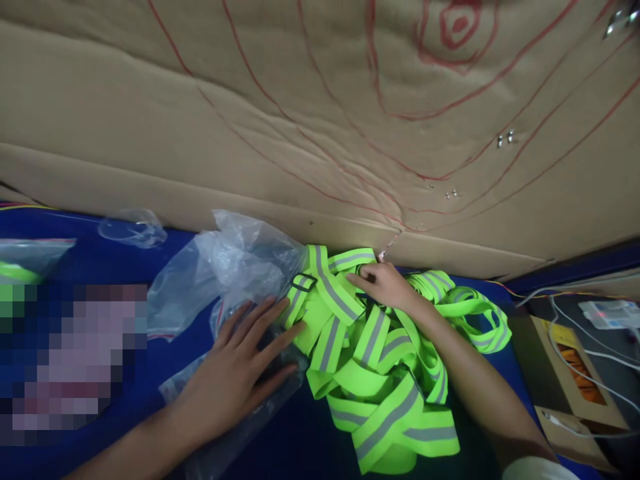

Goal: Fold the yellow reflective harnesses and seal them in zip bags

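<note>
A tangled heap of neon yellow-green straps (373, 360) with grey reflective stripes and black buckles lies on the blue surface. My left hand (240, 367) rests with fingers spread over clear plastic bags (240, 267), its fingertips at the heap's left edge beside a black buckle (303, 283). At the top of the heap is my right hand (383, 283), its thumb and fingers curled together around something I cannot make out. More looped straps (480, 317) lie to the right of my right wrist.
Behind stands a brown cardboard panel (250, 153) with red curved lines and small metal fasteners. At the right are an open cardboard box (570, 373), white cables and a power strip (610, 313). Another plastic bag (40, 253) lies at the far left, near a blurred patch.
</note>
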A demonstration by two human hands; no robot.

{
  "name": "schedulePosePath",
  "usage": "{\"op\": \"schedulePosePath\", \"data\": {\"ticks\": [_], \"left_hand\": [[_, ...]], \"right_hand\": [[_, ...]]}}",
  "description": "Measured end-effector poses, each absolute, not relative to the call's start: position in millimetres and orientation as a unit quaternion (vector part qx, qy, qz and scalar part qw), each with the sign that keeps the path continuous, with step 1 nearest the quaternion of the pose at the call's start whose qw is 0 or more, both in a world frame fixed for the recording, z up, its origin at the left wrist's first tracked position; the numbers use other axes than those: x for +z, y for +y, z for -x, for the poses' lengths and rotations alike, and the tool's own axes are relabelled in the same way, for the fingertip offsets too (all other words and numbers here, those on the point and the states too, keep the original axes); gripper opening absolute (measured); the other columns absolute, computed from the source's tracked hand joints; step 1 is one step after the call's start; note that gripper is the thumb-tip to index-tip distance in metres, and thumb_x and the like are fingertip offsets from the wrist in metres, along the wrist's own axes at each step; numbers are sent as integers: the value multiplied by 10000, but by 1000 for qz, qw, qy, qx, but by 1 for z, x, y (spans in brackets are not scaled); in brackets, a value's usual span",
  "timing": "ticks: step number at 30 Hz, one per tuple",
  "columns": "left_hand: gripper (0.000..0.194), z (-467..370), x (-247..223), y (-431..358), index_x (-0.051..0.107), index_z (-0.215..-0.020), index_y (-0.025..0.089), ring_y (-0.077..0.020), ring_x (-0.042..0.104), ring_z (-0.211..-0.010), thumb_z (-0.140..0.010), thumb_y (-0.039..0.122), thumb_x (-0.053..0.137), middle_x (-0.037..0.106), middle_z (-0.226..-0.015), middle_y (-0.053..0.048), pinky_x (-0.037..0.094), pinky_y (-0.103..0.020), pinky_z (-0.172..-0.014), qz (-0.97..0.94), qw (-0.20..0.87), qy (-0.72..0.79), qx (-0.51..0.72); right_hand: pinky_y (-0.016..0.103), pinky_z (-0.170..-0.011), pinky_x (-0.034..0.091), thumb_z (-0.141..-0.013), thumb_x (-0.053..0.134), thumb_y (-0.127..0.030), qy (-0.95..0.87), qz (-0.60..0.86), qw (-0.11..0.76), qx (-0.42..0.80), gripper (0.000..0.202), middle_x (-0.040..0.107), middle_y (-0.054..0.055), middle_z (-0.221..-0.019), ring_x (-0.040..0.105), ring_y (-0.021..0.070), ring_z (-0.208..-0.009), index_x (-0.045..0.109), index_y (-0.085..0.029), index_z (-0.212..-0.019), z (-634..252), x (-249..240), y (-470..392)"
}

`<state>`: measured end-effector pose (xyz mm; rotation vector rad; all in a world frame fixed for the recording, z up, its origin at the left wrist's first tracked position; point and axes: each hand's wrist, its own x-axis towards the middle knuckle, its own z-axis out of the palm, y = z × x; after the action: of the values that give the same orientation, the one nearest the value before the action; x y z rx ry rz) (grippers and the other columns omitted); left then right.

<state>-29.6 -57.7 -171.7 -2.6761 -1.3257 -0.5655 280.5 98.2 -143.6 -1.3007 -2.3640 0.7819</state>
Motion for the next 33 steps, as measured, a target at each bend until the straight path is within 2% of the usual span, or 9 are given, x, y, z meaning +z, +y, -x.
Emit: {"op": "schedulePosePath", "data": {"ticks": [7, 15, 21, 26, 33], "left_hand": [[571, 28, -171, -58, 528, -1559, 280, -404, 348, -1600, -1024, 437, 651, 425, -1684, -155, 396, -663, -1234, 878, 48, -441, -179], [574, 29, -172, -58, 527, -1559, 288, -404, 391, -1578, -1026, 465, 647, 428, -1689, -144, 411, -679, -1223, 881, 46, -438, -175], [555, 28, -171, -58, 519, -1553, 276, -400, 396, -1576, -1034, 434, 636, 430, -1684, -162, 425, -673, -1215, 878, 45, -442, -178], [558, 27, -171, -59, 512, -1554, 270, -426, 402, -1569, -1031, 421, 632, 431, -1676, -178, 432, -693, -1202, 880, 38, -438, -182], [540, 24, -170, -59, 516, -1533, 253, -441, 412, -1558, -1032, 419, 629, 440, -1659, -199, 427, -713, -1200, 875, 30, -449, -180]], "right_hand": [[290, -668, 313, -1002, 468, -801, -825, 450, 176, 291, 730, 391, -49, -535, 334, 94, -564, 410, -192, -603, -282, -146, 99], [282, -646, 311, -976, 435, -858, -821, 448, 176, 306, 772, 376, -47, -540, 356, 95, -568, 372, -195, -586, -282, -144, 100], [282, -629, 297, -973, 468, -845, -816, 448, 183, 315, 750, 395, -43, -561, 365, 98, -579, 400, -196, -604, -282, -142, 98], [287, -614, 281, -980, 473, -832, -811, 451, 188, 322, 746, 331, -45, -569, 328, 99, -588, 354, -202, -598, -282, -139, 97], [295, -612, 265, -972, 483, -837, -807, 454, 192, 324, 742, 344, -42, -580, 320, 97, -592, 377, -199, -608, -283, -138, 96]]}}
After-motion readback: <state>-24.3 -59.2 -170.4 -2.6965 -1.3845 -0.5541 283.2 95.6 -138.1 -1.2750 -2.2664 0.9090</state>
